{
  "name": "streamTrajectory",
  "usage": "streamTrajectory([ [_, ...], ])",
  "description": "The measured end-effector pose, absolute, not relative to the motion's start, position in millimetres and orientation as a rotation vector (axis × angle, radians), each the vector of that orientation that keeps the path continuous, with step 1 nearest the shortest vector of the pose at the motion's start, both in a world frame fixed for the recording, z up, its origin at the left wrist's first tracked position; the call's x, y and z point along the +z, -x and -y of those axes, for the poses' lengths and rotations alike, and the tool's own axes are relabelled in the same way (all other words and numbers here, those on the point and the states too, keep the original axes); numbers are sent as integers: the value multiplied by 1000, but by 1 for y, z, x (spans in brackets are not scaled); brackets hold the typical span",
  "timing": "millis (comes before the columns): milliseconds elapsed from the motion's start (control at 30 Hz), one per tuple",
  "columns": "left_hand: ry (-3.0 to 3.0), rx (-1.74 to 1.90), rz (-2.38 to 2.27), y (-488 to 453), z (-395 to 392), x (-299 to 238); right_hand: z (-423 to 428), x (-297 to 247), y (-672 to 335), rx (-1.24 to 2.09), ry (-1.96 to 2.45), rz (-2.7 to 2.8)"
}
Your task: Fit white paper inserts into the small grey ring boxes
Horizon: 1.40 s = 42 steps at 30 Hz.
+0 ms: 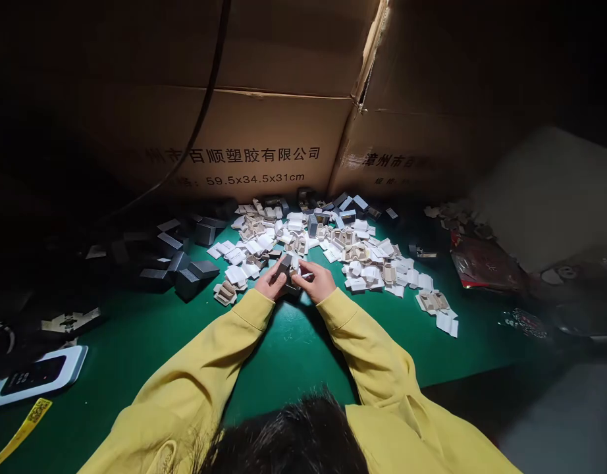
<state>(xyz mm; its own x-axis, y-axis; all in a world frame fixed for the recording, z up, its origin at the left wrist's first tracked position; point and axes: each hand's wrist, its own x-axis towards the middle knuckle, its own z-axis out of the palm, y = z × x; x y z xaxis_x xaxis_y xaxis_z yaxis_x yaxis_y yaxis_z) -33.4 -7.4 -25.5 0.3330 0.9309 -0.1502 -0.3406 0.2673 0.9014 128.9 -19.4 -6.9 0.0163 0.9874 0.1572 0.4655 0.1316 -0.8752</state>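
Both my hands meet over the green table, holding a small black box [284,266]. My left hand [270,282] wraps round the box's left side with the thumb on the near face. My right hand [317,281] pinches at its right side, where a white folded card piece [295,262] shows at the opening. Whether that card is inside the box or only against it I cannot tell. Just beyond my hands lies a loose heap of white and grey-brown folded card inserts [355,253]. Several dark boxes [187,280] lie to the left, some with lids up.
Large cardboard cartons [274,131] stand along the back, with a dark cable [205,105] hanging before them. At the left are a white-edged device [41,375] and a yellow strap [24,431]. A dark red packet [488,260] lies at the right on the green table [288,355].
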Motion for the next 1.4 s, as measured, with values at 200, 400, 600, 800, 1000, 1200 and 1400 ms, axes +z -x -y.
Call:
streamTrajectory([
  [200,-918,1005,-854,33,8,-25,22,0,-129,816,1446,1566],
  [400,-923,1013,-908,36,7,-24,24,2,-131,818,1495,1596],
  [600,-910,989,-875,36,8,-20,22,-1,-125,723,1498,1572],
  [800,-883,984,-881,37,8,-17,23,0,-126,723,1448,1643],
  [1000,-879,983,-892,38,7,-20,20,1,-139,735,1485,1810],
  [1200,-874,981,-897,38,8,-19,21,3,-143,583,1466,2003],
  [1400,-802,990,-870,39,7,-15,23,3,-142,400,1420,2228],
])
